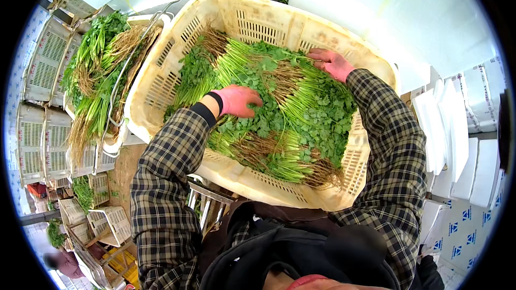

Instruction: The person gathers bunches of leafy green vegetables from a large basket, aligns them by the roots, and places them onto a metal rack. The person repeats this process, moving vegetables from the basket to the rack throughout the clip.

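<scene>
A large cream plastic basket (258,2) stands before me, holding layered bunches of leafy green herbs (308,88) that look like coriander, with brown roots attached. My left hand (238,101), in a pink glove, rests palm down on the leaves left of the middle, fingers slightly spread. At the upper right, my right hand (331,63), also pink-gloved, lies with spread fingers on the stems and leaves near the basket's far wall. Neither hand is closed round a bunch. Brown root clumps (282,78) lie between the two hands.
A second crate with rooted greens (94,76) and a metal handle (129,56) adjoins the left side. Pale foam boxes (358,8) stand beyond and white foam lids (441,129) at right. Stacked crates (34,141) line the far left; another person (70,264) is at lower left.
</scene>
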Available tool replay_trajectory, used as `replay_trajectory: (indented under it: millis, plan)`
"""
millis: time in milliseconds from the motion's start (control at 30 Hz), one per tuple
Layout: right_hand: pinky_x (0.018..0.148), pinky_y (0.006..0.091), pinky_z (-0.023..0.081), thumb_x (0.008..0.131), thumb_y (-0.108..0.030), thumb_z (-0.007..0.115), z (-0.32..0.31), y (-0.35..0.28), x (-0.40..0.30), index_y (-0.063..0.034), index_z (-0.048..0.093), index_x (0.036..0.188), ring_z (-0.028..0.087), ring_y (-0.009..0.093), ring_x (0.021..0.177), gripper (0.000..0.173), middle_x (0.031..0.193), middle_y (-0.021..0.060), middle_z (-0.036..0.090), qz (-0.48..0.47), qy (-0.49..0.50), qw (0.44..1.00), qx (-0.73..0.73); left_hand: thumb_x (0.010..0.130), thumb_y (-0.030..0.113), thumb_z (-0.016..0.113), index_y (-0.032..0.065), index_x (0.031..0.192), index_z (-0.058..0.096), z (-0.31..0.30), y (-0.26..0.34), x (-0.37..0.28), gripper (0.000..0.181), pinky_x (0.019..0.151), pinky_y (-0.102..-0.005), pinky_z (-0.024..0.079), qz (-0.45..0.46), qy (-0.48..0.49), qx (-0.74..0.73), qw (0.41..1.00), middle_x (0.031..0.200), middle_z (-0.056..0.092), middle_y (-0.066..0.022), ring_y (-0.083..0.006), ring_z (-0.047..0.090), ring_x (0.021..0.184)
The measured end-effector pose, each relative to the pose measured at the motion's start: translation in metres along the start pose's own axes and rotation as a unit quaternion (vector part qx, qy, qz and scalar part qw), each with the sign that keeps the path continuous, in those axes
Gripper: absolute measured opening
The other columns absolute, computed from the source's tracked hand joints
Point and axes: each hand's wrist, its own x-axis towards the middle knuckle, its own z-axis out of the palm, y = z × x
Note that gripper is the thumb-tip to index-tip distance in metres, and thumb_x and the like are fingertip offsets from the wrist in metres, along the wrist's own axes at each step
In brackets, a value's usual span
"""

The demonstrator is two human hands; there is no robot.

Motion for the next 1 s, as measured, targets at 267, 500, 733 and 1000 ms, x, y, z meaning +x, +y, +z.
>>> replay_trajectory:
  millis: [267, 500, 733, 1000]
  plan:
    - [0.063, 0.0219, 0.05, 0.086, -0.001, 0.072, 0.01, -0.045, -0.013, 0.0015, 0.064, 0.126, 0.058, 0.009, 0.068, 0.041, 0.103, 0.0109, 0.072, 0.166, 0.173, 0.934, 0.265, 0.092, 0.036, 0.06, 0.0125, 0.145, 0.05, -0.013, -0.02, -0.002, 0.059, 0.108, -0.0416, 0.044, -0.056, 0.171, -0.03, 0.983, 0.141, 0.055, -0.0153, -0.0328, 0.055, 0.126]
    - [0.096, 0.0383, 0.052, 0.074, 0.017, 0.061, 0.009, -0.036, -0.036, -0.0115, 0.061, 0.118, 0.05, 0.027, 0.133, 0.052, 0.149, 0.0183, 0.045, 0.12, -0.012, 0.992, 0.037, 0.09, 0.042, 0.061, 0.0121, 0.144, 0.051, -0.021, -0.014, -0.005, 0.062, 0.109, -0.0407, 0.043, -0.134, 0.115, -0.04, 0.984, 0.142, 0.056, -0.0151, -0.0329, 0.055, 0.128]
    - [0.117, 0.0387, 0.038, 0.069, 0.022, 0.047, -0.044, -0.079, -0.069, -0.0118, 0.051, 0.144, 0.043, 0.031, 0.141, 0.082, 0.15, 0.0165, 0.048, 0.035, -0.176, 0.896, -0.407, 0.091, 0.043, 0.056, 0.0085, 0.137, 0.057, -0.042, -0.067, -0.029, 0.057, 0.108, -0.0406, 0.043, -0.27, 0.203, -0.055, 0.94, 0.134, 0.061, -0.0181, -0.0337, 0.057, 0.126]
    - [0.121, 0.0548, 0.025, 0.068, -0.058, 0.083, 0.068, -0.088, -0.004, -0.0098, 0.027, 0.157, 0.026, 0.035, 0.149, 0.116, 0.16, 0.0224, 0.03, -0.018, -0.093, 0.904, -0.417, 0.095, 0.038, 0.051, 0.0088, 0.131, 0.061, -0.078, -0.047, -0.063, 0.047, 0.105, -0.0402, 0.045, -0.269, 0.358, -0.098, 0.889, 0.13, 0.064, -0.0169, -0.0337, 0.059, 0.123]
